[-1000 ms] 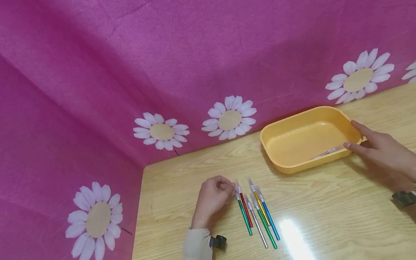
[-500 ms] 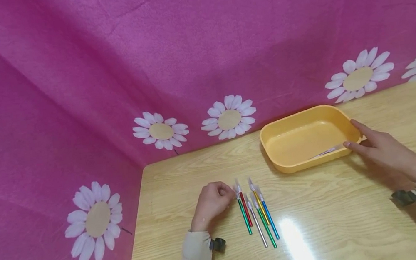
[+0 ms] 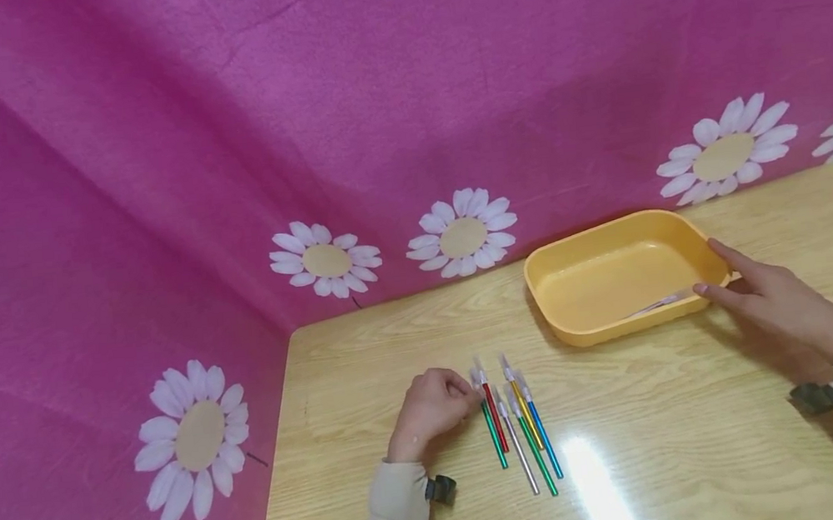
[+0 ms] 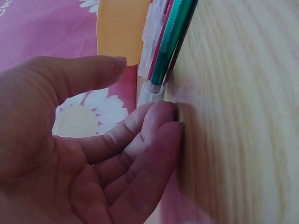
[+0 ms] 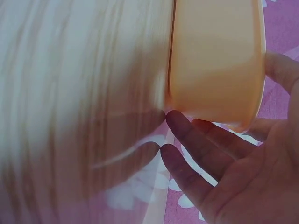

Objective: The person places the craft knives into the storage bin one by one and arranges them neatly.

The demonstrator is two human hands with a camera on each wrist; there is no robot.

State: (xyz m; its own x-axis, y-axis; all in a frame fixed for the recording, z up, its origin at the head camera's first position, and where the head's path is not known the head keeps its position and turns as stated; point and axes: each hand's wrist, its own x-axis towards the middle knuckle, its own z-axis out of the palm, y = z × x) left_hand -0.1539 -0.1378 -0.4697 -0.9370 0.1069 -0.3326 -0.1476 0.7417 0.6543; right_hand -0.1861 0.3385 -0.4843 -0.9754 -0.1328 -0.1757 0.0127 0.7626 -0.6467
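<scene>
Several capped craft knives lie in a loose bunch on the table: green (image 3: pixel 495 441), red (image 3: pixel 497 424), silver (image 3: pixel 523 455), gold (image 3: pixel 528 417), blue (image 3: pixel 545 440) and a second green. My left hand (image 3: pixel 431 409) is at the capped end of the leftmost green one. In the left wrist view its thumb stands apart from the bent fingers, nothing is between them, and the fingertips are by the clear cap (image 4: pixel 150 93). My right hand (image 3: pixel 790 308) holds the right end of a yellow plastic tray (image 3: pixel 590 338), thumb and fingers around its corner. One capped knife (image 3: pixel 658 304) lies inside the tray.
The wooden table (image 3: pixel 344 367) meets a pink cloth (image 3: pixel 444 81) with printed daisies at the back and left. The tray stands close to the back cloth. A bright light reflection (image 3: pixel 594 477) falls right of the knives.
My left hand has dropped slightly towards the near side and edged right, closer to the leftmost green knife. The right hand stays on the tray. The knives lie as before.
</scene>
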